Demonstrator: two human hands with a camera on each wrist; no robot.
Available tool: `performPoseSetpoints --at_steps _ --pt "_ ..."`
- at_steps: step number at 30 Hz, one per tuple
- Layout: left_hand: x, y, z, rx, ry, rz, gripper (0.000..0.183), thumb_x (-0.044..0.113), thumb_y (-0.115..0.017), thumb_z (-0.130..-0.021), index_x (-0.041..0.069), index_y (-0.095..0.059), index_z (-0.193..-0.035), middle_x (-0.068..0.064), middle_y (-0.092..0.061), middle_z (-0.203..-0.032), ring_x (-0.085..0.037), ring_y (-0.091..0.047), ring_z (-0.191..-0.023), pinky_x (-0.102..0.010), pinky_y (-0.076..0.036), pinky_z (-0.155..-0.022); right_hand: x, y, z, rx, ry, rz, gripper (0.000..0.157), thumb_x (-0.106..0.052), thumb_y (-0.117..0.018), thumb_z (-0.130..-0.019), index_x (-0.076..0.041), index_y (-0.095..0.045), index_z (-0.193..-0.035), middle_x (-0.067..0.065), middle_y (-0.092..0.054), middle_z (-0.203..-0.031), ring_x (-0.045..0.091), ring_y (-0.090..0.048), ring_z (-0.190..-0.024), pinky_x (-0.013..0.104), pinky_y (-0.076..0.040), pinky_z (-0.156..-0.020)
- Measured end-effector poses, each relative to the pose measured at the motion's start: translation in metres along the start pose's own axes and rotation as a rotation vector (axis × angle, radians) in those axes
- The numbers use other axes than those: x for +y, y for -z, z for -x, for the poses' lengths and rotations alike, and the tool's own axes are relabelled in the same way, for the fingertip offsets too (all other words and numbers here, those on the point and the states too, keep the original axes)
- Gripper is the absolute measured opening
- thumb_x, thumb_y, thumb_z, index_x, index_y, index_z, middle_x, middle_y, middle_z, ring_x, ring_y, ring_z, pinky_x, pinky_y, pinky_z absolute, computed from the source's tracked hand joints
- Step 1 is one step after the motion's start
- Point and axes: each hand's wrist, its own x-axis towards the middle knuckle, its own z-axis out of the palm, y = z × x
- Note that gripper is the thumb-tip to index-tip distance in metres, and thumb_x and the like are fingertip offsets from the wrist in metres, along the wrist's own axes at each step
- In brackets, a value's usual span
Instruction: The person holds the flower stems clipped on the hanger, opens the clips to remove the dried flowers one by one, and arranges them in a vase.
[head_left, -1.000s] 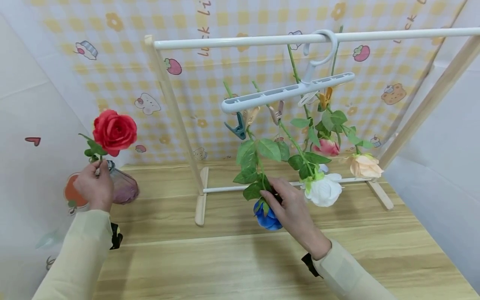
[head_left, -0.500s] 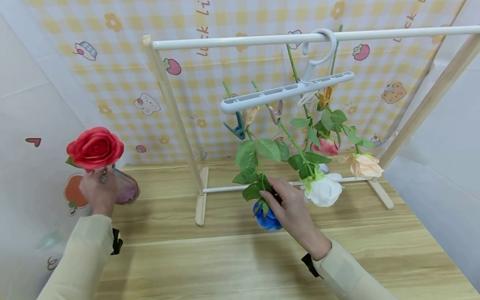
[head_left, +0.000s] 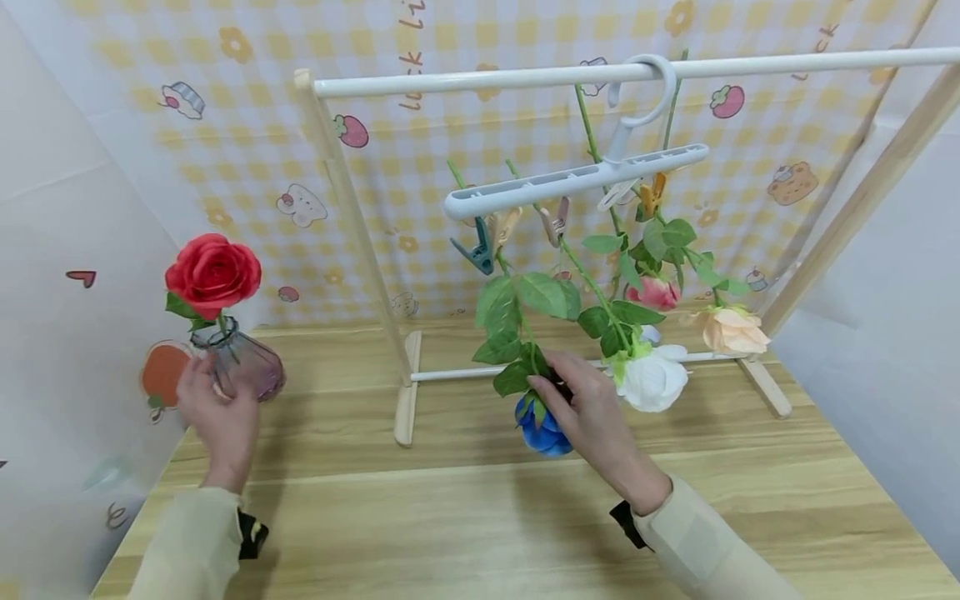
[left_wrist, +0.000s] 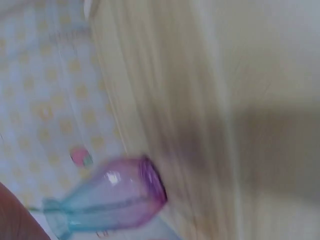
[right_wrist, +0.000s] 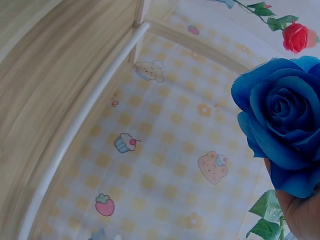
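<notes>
A red rose [head_left: 213, 275] stands upright in a clear glass vase [head_left: 258, 367] tinted purple, its stem inside the glass. In front of the vase is my left hand [head_left: 221, 417], blurred, its fingers loosely bent and off the rose; the left wrist view shows the vase [left_wrist: 112, 195] with the stem running down inside. My right hand [head_left: 596, 417] pinches a blue rose [head_left: 543, 427] near its head. That rose hangs upside down, its stem held by clips under a white hanger [head_left: 577, 183]. The right wrist view has the blue bloom [right_wrist: 282, 120] up close.
The hanger hooks over the white rail of a wooden rack [head_left: 480, 82]. Beside the blue rose hang a white rose [head_left: 652, 379], a pink rose [head_left: 654, 293] and a peach rose [head_left: 731, 331]. A teal clip [head_left: 477, 247] sits at the hanger's left end.
The red rose went from my left hand into the vase. That hand has let go and drawn back toward me. My right hand stays on the blue rose.
</notes>
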Motion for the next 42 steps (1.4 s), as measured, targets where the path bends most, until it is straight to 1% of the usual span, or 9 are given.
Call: performPoseSetpoints --at_steps 2,4,9,13,18,25,28,34,42 --pt "0.010 -0.004 0.016 -0.005 -0.060 0.043 0.032 -0.003 -0.059 -0.084 -0.011 -0.058 -0.114 -0.025 -0.051 -0.126 -0.029 -0.040 -0.124 -0.030 -0.024 -0.106 0.000 0.001 -0.001 0.001 0.003 0.003 0.024 0.007 -0.072 -0.076 0.003 -0.065 -0.099 0.010 -0.067 -0.085 0.017 -0.064 -0.074 0.030 -0.053 -0.061" --pt "0.025 -0.008 0.030 -0.061 -0.099 0.098 0.028 -0.005 -0.062 -0.083 -0.008 -0.061 -0.111 -0.019 -0.056 -0.120 -0.016 -0.045 -0.117 -0.024 -0.030 -0.099 -0.001 0.002 -0.001 0.002 0.003 0.006 0.024 0.006 -0.072 -0.076 0.003 -0.065 -0.099 0.010 -0.067 -0.085 0.017 -0.064 -0.074 0.030 -0.053 -0.061" --pt "0.075 -0.021 0.051 -0.291 -0.225 0.223 0.027 -0.006 -0.063 -0.084 -0.004 -0.064 -0.111 -0.015 -0.060 -0.115 0.005 -0.044 -0.107 -0.016 -0.036 -0.085 -0.003 0.003 -0.001 -0.002 -0.004 0.003 0.022 0.005 -0.071 -0.077 0.002 -0.066 -0.098 0.010 -0.067 -0.085 0.016 -0.064 -0.074 0.029 -0.052 -0.060" --pt "0.114 -0.036 0.052 -0.410 -0.290 0.276 0.024 -0.002 -0.062 -0.087 -0.001 -0.064 -0.111 -0.017 -0.064 -0.111 0.002 -0.049 -0.104 -0.017 -0.041 -0.084 -0.003 0.002 -0.001 -0.005 -0.005 -0.004 0.021 0.005 -0.071 -0.078 0.001 -0.065 -0.098 0.010 -0.067 -0.085 0.015 -0.063 -0.074 0.028 -0.052 -0.060" --pt "0.156 -0.050 0.052 -0.486 -0.323 0.412 0.019 0.002 -0.060 -0.089 -0.002 -0.064 -0.108 -0.016 -0.067 -0.106 0.000 -0.056 -0.095 -0.014 -0.045 -0.078 -0.003 0.002 0.001 -0.013 0.000 -0.010 0.020 0.005 -0.071 -0.078 0.001 -0.065 -0.096 0.009 -0.066 -0.084 0.015 -0.063 -0.074 0.028 -0.052 -0.060" --pt "0.224 -0.061 0.066 -0.659 -0.530 0.605 0.023 -0.001 -0.061 -0.088 -0.005 -0.065 -0.110 -0.018 -0.068 -0.106 -0.018 -0.067 -0.084 -0.023 -0.055 -0.069 -0.002 0.003 0.002 -0.005 -0.007 0.017 0.023 0.005 -0.071 -0.078 0.001 -0.065 -0.099 0.010 -0.067 -0.086 0.018 -0.065 -0.077 0.032 -0.053 -0.062" --pt "0.243 -0.068 0.066 -0.683 -0.524 0.605 0.028 0.001 -0.059 -0.090 -0.004 -0.063 -0.117 -0.017 -0.067 -0.112 -0.021 -0.067 -0.085 -0.025 -0.055 -0.070 -0.003 0.004 0.002 -0.007 -0.019 0.017 0.022 0.004 -0.071 -0.078 0.000 -0.065 -0.099 0.010 -0.067 -0.086 0.017 -0.065 -0.077 0.032 -0.054 -0.063" --pt "0.255 -0.077 0.061 -0.610 -0.420 0.561 0.035 0.005 -0.057 -0.092 -0.002 -0.056 -0.127 -0.015 -0.059 -0.127 -0.020 -0.066 -0.098 -0.024 -0.054 -0.075 -0.002 0.004 0.003 0.014 -0.011 0.000 0.022 0.005 -0.072 -0.077 0.001 -0.066 -0.098 0.011 -0.067 -0.087 0.018 -0.064 -0.078 0.032 -0.053 -0.063" --pt "0.267 -0.087 0.057 -0.680 -0.324 0.465 0.044 0.010 -0.054 -0.095 0.000 -0.044 -0.136 -0.010 -0.045 -0.143 -0.020 -0.060 -0.111 -0.031 -0.054 -0.079 -0.002 0.008 -0.001 0.028 -0.037 -0.031 0.020 0.005 -0.071 -0.078 0.001 -0.067 -0.098 0.011 -0.068 -0.086 0.017 -0.065 -0.078 0.030 -0.053 -0.064"
